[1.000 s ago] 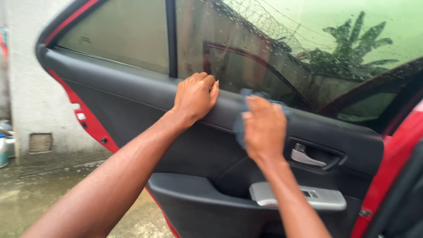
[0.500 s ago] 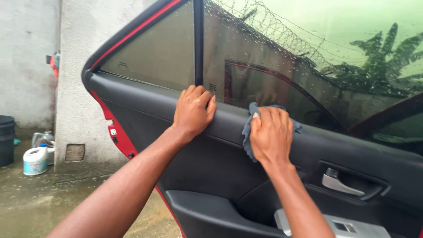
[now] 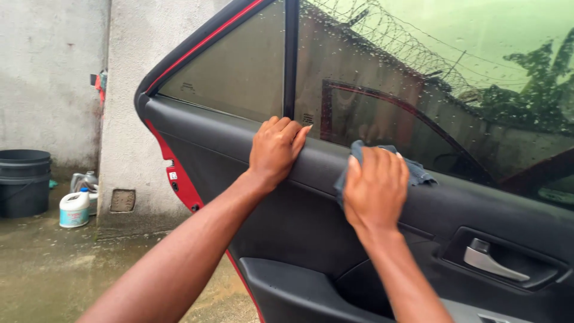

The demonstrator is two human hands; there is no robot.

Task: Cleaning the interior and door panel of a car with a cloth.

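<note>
The right hand [image 3: 375,191] presses a crumpled dark blue-grey cloth [image 3: 417,171] flat against the top ledge of the black plastic inner door panel [image 3: 299,221], fingers together over it. The left hand [image 3: 276,149] grips that ledge, fingers curled. Even, overlapping strokes along the sill would clean best, short of the rain-spotted tinted window glass [image 3: 382,96]

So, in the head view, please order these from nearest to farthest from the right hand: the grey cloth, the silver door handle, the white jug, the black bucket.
1. Grey cloth: under the right hand.
2. Silver door handle: lower right, on the door.
3. White jug: far left, on the ground.
4. Black bucket: left edge, beyond the jug.
</note>
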